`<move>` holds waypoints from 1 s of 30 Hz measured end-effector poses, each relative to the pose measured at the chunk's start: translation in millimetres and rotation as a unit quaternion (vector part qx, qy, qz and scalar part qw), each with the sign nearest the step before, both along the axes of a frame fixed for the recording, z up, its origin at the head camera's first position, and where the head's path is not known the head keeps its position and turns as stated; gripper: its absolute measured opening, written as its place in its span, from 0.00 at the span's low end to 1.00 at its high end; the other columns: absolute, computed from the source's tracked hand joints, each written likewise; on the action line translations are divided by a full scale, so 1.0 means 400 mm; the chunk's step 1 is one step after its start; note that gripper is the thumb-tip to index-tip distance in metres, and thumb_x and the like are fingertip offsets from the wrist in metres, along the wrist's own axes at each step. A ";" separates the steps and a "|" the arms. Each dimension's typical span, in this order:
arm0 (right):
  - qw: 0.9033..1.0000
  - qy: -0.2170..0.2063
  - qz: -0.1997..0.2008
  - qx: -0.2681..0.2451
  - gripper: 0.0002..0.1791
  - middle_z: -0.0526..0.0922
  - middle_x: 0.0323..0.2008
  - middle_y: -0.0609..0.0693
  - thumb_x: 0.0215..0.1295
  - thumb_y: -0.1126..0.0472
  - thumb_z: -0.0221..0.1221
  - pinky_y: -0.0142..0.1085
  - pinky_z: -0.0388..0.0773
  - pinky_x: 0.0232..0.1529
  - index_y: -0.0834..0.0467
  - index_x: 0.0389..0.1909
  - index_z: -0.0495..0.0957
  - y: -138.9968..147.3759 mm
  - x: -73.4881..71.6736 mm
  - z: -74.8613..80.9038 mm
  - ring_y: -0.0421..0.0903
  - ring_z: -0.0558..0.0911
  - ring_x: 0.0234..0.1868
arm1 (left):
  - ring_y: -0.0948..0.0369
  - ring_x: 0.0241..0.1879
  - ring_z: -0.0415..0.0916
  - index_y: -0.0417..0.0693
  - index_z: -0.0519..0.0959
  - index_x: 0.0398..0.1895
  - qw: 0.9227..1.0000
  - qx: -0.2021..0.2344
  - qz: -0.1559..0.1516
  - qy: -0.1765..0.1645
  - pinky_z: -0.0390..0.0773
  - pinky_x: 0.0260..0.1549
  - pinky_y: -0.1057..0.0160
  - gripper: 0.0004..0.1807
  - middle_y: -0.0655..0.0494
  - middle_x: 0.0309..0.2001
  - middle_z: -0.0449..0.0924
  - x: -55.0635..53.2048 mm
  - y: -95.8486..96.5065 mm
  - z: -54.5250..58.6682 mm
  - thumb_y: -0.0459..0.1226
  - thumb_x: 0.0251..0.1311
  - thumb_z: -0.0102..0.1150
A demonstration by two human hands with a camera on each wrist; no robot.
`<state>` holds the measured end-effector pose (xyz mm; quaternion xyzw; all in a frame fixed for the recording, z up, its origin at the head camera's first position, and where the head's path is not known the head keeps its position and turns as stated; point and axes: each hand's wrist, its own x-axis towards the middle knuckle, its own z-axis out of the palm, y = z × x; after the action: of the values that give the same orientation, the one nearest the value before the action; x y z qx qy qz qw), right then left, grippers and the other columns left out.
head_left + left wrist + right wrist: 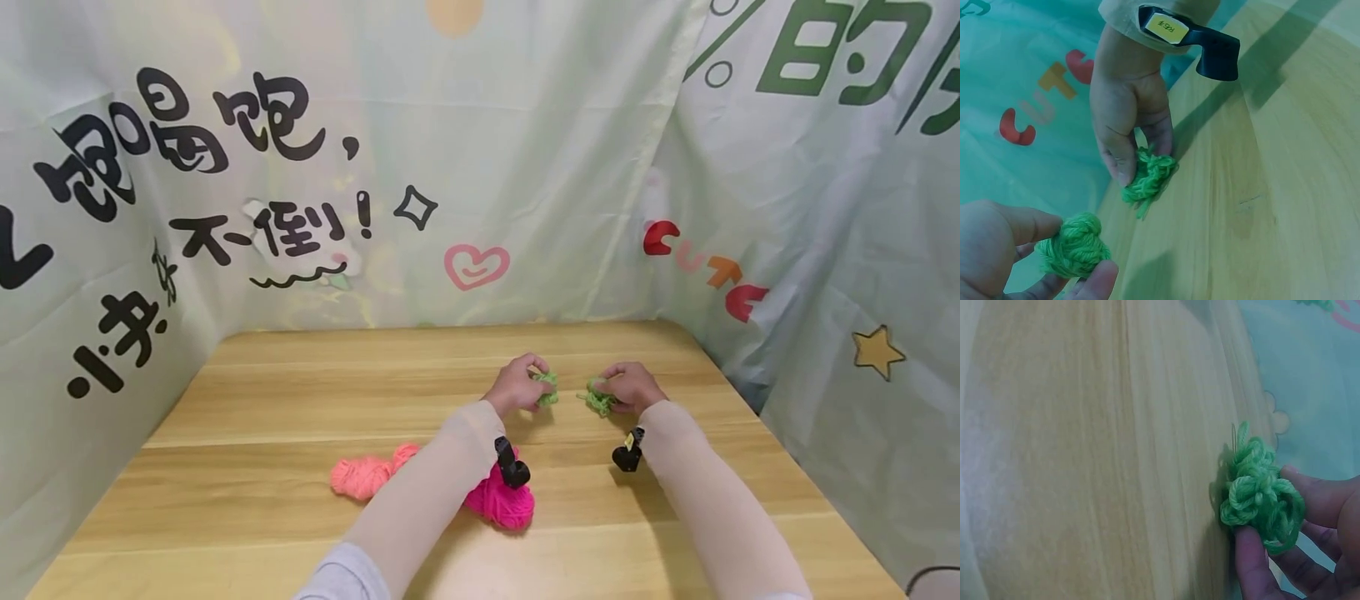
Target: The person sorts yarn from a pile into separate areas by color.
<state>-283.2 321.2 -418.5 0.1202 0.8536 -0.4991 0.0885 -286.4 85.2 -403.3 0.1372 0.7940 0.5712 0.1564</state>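
Left wrist: green yarn (1075, 245) between fingers (1101, 281).

Compact green yarn ball (1077, 247) in left grip (517, 386); loopy green bundle (1263, 494), right grip (635, 387).

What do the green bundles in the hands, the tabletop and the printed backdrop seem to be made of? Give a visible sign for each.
Green bundles: matte yarn, perhaps acrylic or wool; twisted strands and loops show.
Tabletop: smooth wood or wood-look laminate, which is unclear; pale grain streaks run across it.
Printed backdrop: thin fabric, possibly polyester; it hangs in soft folds and creases.
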 end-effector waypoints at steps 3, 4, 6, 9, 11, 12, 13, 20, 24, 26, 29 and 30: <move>1.000 -0.003 -0.004 0.004 0.21 0.68 0.56 0.65 0.66 0.62 0.62 0.41 0.82 0.36 0.67 0.56 0.70 -0.003 0.001 0.003 0.48 0.78 0.39 | 0.58 0.28 0.79 0.48 0.73 0.44 1.000 -0.002 0.002 -0.006 0.84 0.31 0.55 0.11 0.50 0.39 0.74 0.001 0.009 -0.006 0.31 0.61 0.63; 1.000 -0.002 -0.005 0.007 0.21 0.68 0.56 0.65 0.66 0.62 0.62 0.42 0.82 0.36 0.67 0.56 0.70 -0.004 0.002 0.004 0.48 0.78 0.39 | 0.58 0.27 0.79 0.47 0.73 0.44 1.000 -0.001 0.002 -0.007 0.84 0.30 0.55 0.11 0.50 0.39 0.74 0.002 0.012 -0.007 0.31 0.61 0.63; 1.000 -0.003 -0.010 0.015 0.21 0.68 0.55 0.65 0.65 0.62 0.62 0.42 0.82 0.36 0.67 0.55 0.71 -0.009 0.001 0.006 0.48 0.78 0.39 | 0.58 0.26 0.79 0.46 0.73 0.45 1.000 -0.001 0.003 -0.009 0.84 0.30 0.56 0.12 0.51 0.38 0.74 0.001 0.017 -0.011 0.31 0.61 0.62; 1.000 0.002 -0.009 0.027 0.20 0.69 0.52 0.65 0.64 0.63 0.63 0.42 0.82 0.34 0.68 0.54 0.72 -0.014 0.002 0.007 0.49 0.78 0.38 | 0.58 0.25 0.78 0.44 0.73 0.45 1.000 -0.002 0.006 -0.010 0.84 0.28 0.58 0.12 0.51 0.37 0.73 0.001 0.027 -0.017 0.30 0.61 0.62; 0.999 0.005 -0.011 0.034 0.19 0.70 0.52 0.65 0.64 0.64 0.63 0.41 0.82 0.33 0.67 0.52 0.73 -0.017 0.001 0.006 0.49 0.78 0.38 | 0.58 0.25 0.78 0.44 0.73 0.45 1.000 -0.002 0.011 -0.011 0.83 0.28 0.58 0.12 0.51 0.36 0.73 0.001 0.034 -0.021 0.30 0.60 0.63; 0.999 0.007 -0.012 0.035 0.19 0.70 0.52 0.65 0.63 0.64 0.63 0.41 0.82 0.32 0.67 0.52 0.73 -0.018 0.001 0.005 0.49 0.78 0.38 | 0.58 0.25 0.78 0.44 0.73 0.44 1.000 -0.002 0.013 -0.012 0.83 0.27 0.59 0.12 0.51 0.36 0.73 0.001 0.038 -0.023 0.29 0.60 0.63; 0.999 0.009 -0.011 0.040 0.19 0.70 0.52 0.65 0.63 0.64 0.63 0.41 0.82 0.32 0.68 0.52 0.74 -0.018 0.001 0.005 0.49 0.78 0.38 | 0.57 0.25 0.78 0.44 0.73 0.44 1.000 -0.003 0.014 -0.012 0.83 0.27 0.59 0.11 0.51 0.35 0.73 0.000 0.042 -0.025 0.29 0.60 0.63; 0.995 0.009 -0.031 0.089 0.18 0.73 0.50 0.65 0.63 0.63 0.64 0.38 0.82 0.29 0.67 0.50 0.76 -0.030 -0.004 0.006 0.49 0.78 0.34 | 0.57 0.25 0.76 0.45 0.74 0.40 0.999 -0.038 0.028 -0.001 0.82 0.23 0.63 0.10 0.51 0.37 0.71 -0.007 0.072 -0.038 0.29 0.58 0.65; 0.994 0.014 -0.033 0.103 0.17 0.74 0.49 0.65 0.62 0.63 0.65 0.37 0.82 0.27 0.67 0.49 0.77 -0.035 -0.006 0.009 0.48 0.78 0.32 | 0.58 0.20 0.77 0.46 0.74 0.37 0.998 -0.049 0.038 0.016 0.80 0.21 0.64 0.10 0.52 0.35 0.71 -0.012 0.083 -0.044 0.30 0.57 0.66; 0.994 0.011 -0.034 0.102 0.17 0.74 0.49 0.65 0.62 0.63 0.65 0.37 0.81 0.27 0.67 0.49 0.77 -0.034 -0.009 0.007 0.48 0.78 0.33 | 0.59 0.18 0.76 0.46 0.74 0.36 0.997 -0.054 0.039 0.036 0.79 0.20 0.65 0.10 0.52 0.33 0.72 -0.013 0.088 -0.051 0.30 0.57 0.66; 0.994 0.008 -0.035 0.103 0.16 0.75 0.48 0.65 0.62 0.63 0.65 0.36 0.81 0.26 0.66 0.48 0.77 -0.033 -0.013 0.002 0.48 0.78 0.32 | 0.60 0.17 0.76 0.46 0.75 0.35 0.995 -0.062 0.042 0.061 0.76 0.19 0.66 0.09 0.53 0.31 0.72 -0.015 0.095 -0.064 0.31 0.57 0.67; 0.994 0.007 -0.035 0.105 0.15 0.75 0.48 0.65 0.62 0.63 0.65 0.37 0.81 0.26 0.66 0.48 0.78 -0.034 -0.014 0.002 0.48 0.78 0.32 | 0.60 0.17 0.75 0.46 0.75 0.35 0.995 -0.065 0.043 0.066 0.76 0.19 0.66 0.09 0.53 0.31 0.72 -0.016 0.097 -0.068 0.31 0.56 0.67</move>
<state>-288.8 307.7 -417.9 0.1550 0.8971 -0.4106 0.0515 -292.6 124.0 -430.5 0.1300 0.8431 0.5144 0.0875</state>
